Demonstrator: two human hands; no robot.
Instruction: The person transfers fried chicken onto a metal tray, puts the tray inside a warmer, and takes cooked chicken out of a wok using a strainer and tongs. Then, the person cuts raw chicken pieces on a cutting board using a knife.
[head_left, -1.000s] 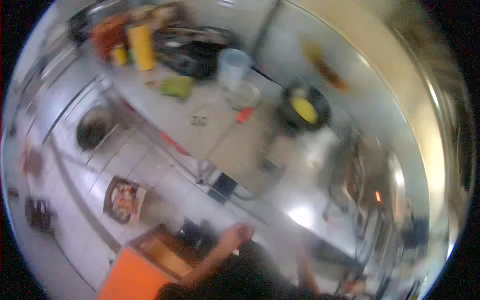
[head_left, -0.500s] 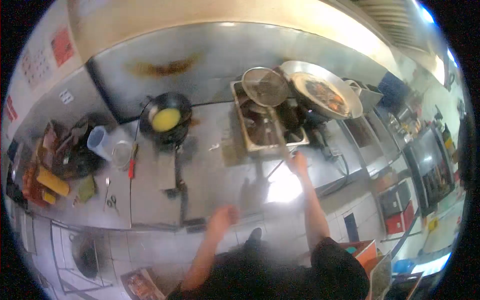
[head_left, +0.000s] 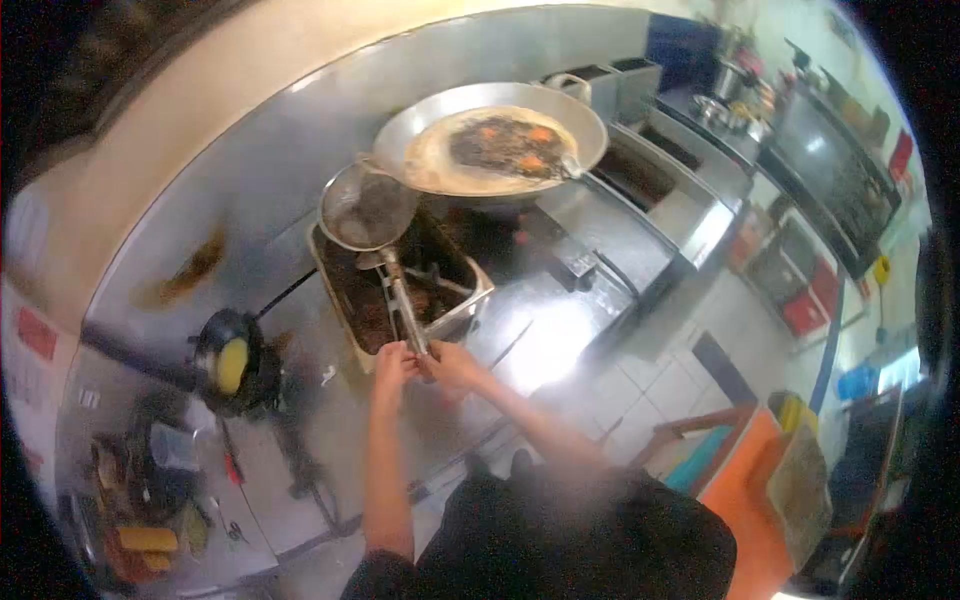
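In the head view, a wire-mesh skimmer (head_left: 368, 207) with a long handle rests over a rectangular metal container (head_left: 478, 300) with dark contents. My right hand (head_left: 452, 366) is closed round the lower end of that handle. Beside it my left hand (head_left: 397, 362) is closed at the lower end of a thin metal utensil (head_left: 390, 300), whose small head lies just below the mesh. The two hands are almost touching. Blur hides the exact grip of the left fingers.
Behind the container stands a large wok (head_left: 590, 150) with frothy oil and dark and orange pieces frying. A small black wok (head_left: 215, 335) with something yellow sits at left. Nearby are a clear jug (head_left: 175, 447) and scissors (head_left: 235, 531). An orange crate (head_left: 745, 490) stands at right.
The view has swung to the right. My left hand, away from the skimmer before, has come up beside my right hand at the handles. My right hand still holds the skimmer.
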